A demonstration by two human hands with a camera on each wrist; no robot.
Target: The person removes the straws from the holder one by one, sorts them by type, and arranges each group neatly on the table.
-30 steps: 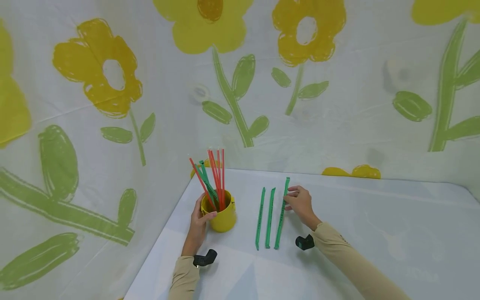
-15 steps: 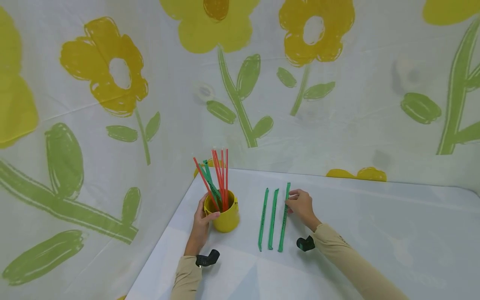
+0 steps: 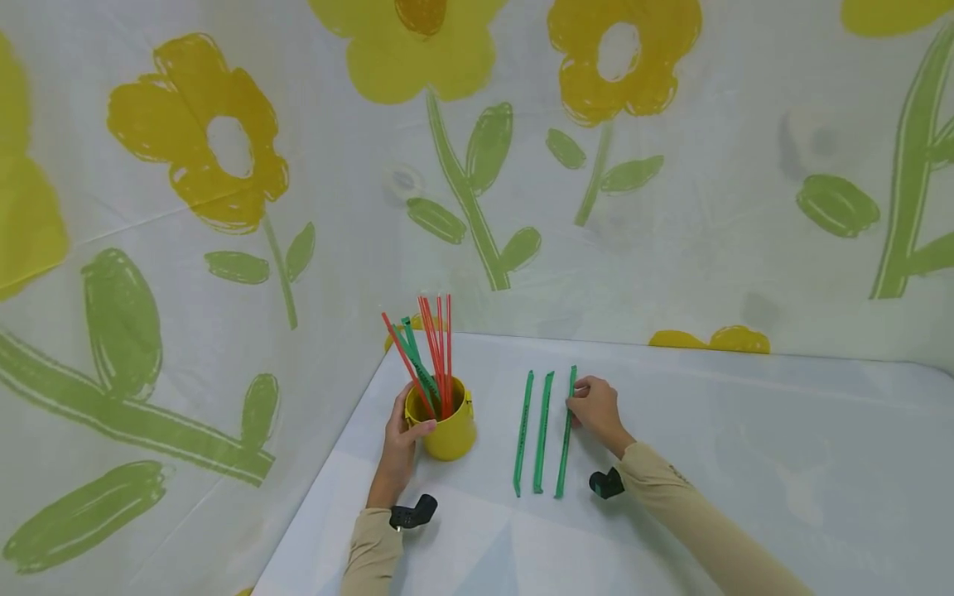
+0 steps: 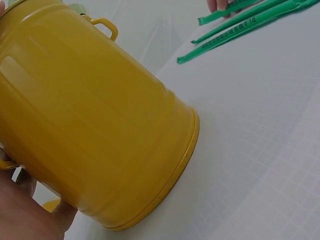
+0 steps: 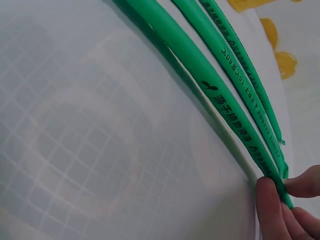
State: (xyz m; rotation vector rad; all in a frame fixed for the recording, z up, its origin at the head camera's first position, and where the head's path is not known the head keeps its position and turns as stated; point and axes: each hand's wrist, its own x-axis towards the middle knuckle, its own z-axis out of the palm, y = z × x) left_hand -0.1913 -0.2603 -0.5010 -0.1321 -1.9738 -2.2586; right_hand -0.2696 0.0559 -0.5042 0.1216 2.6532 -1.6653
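My left hand (image 3: 398,447) holds a small yellow bucket (image 3: 450,442) by its left side, the thumb at the near rim. Several red straws (image 3: 440,352) and some green-wrapped straws (image 3: 421,368) lean upright inside it. To the bucket's right, three green-wrapped straws stand side by side, lengthwise on the table: a left one (image 3: 523,439), a middle one (image 3: 542,439) and a right one (image 3: 564,459). My right hand (image 3: 599,411) pinches the right straw near its far end. The right wrist view shows thumb and fingers on the printed wrapper (image 5: 220,97), close over the table.
The white table (image 3: 715,472) extends far to the right. A white cloth (image 3: 335,248) printed with yellow flowers hangs behind the table and along its left side. A black wrist camera (image 3: 413,513) sits on the left wrist, another (image 3: 607,483) on the right.
The right straw has come down toward the table and slightly toward me, with my right hand still pinching it. My left hand stays on the bucket; the head view has shifted a little.
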